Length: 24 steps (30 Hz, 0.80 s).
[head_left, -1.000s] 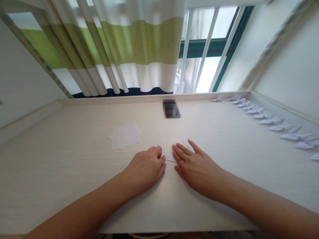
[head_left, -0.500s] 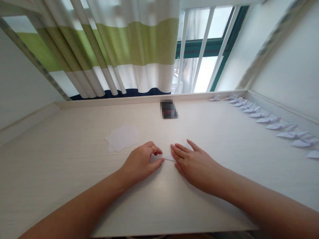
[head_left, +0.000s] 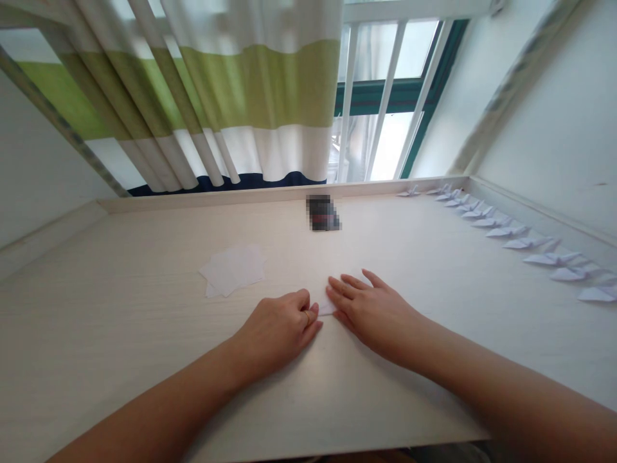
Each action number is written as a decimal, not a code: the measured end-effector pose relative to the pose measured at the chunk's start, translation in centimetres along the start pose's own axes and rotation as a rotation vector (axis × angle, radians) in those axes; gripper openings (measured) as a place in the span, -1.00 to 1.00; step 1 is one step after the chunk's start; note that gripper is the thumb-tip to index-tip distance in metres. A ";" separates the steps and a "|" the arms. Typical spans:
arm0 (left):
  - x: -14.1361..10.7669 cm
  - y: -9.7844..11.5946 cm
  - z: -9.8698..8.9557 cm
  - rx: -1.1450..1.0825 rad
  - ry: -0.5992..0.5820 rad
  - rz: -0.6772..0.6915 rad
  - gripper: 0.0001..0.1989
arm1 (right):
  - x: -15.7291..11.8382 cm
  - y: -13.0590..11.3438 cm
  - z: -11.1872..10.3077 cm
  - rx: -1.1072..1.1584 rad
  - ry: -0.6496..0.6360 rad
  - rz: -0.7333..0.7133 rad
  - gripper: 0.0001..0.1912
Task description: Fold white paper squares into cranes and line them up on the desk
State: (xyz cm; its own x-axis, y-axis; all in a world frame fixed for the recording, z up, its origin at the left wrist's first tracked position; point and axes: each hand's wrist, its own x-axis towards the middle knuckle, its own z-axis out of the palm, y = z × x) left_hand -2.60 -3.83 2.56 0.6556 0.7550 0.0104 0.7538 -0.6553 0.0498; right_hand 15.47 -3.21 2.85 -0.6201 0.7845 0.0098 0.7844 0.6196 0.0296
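Observation:
A small folded piece of white paper (head_left: 326, 309) lies on the pale table (head_left: 144, 334), mostly hidden by my hands. My left hand (head_left: 285, 325), with a ring on one finger, is closed at the paper's left end, its fingertips curled against it. Over the right part of the paper my right hand (head_left: 362, 307) lies flat, fingers stretched out and the thumb side resting low. How the paper is folded underneath I cannot tell.
Several loose white paper sheets (head_left: 234, 270) overlap at the left. A row of folded paper cranes (head_left: 525, 243) runs along the right edge, with one more crane (head_left: 409, 191) at the back. A dark blurred object (head_left: 322, 213) stands near the back ledge (head_left: 216, 198).
My left hand has come down and its fingers have curled in on the paper's left end. The right hand stays flat over the paper. The view has shifted slightly.

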 end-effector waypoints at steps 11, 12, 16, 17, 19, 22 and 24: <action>0.4 -0.4 1.1 -0.531 0.159 -0.005 -0.79 | 1.4 1.4 0.8 0.379 0.140 0.109 -0.79; 0.6 -0.7 1.2 -0.604 0.174 -0.041 -0.81 | 1.5 1.4 0.9 0.403 0.144 0.112 -0.80; 1.3 -1.3 1.4 -0.745 0.202 -0.237 -0.86 | 2.0 1.3 1.0 0.474 0.131 0.153 -0.86; 1.5 -1.3 1.4 -0.754 0.204 -0.280 -0.85 | 2.1 1.3 1.0 0.492 0.123 0.168 -0.87; 1.7 -1.4 1.5 -0.762 0.207 -0.331 -0.79 | 2.3 1.3 1.0 0.514 0.110 0.196 -0.89; 2.0 -1.3 1.6 -0.760 0.203 -0.347 -0.73 | 2.4 1.2 0.9 0.515 0.091 0.227 -0.89; 2.2 -1.3 1.7 -0.751 0.189 -0.347 -0.71 | 2.4 1.0 0.8 0.512 0.079 0.248 -0.87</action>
State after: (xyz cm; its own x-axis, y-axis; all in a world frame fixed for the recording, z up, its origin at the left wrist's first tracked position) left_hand -2.05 -1.40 0.86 0.3243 0.9453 0.0350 0.6372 -0.2457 0.7305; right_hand 14.74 -0.65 2.11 -0.4004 0.9159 0.0295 0.8029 0.3662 -0.4704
